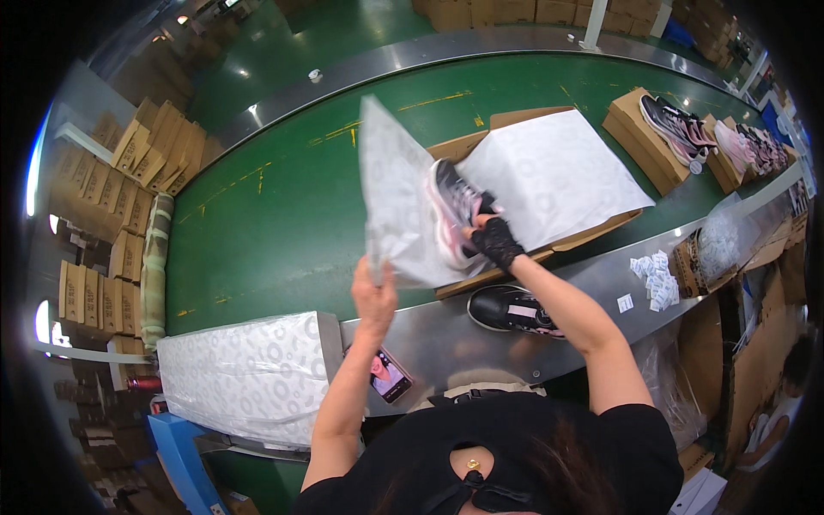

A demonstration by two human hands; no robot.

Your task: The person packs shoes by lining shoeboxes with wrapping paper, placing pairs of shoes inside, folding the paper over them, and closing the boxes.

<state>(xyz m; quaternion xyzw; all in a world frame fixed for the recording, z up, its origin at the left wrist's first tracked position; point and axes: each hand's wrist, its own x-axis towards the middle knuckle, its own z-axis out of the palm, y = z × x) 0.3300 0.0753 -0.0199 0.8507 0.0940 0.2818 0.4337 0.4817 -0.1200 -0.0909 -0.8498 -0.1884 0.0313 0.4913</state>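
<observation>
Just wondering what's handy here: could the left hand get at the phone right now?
Probably, but only after letting go: the left hand is gripping the edge of the paper. The phone lies close by, with nothing resting on it.

Looking in on a shoe-packing line in a factory or warehouse hall! Running along a broad green belt (266, 249) edged in metal. Catching stacked cardboard cartons (167, 146) down the left, more brown boxes (549, 12) beyond the far edge. Now spotting sneakers (668, 124) lined up on shoeboxes (642, 156) at right, an open carton (611, 222) with white paper, heaped white sachets (659, 283), piled patterned wrapping sheets (240, 365). Glancing across to glossy green flooring (283, 60).
</observation>
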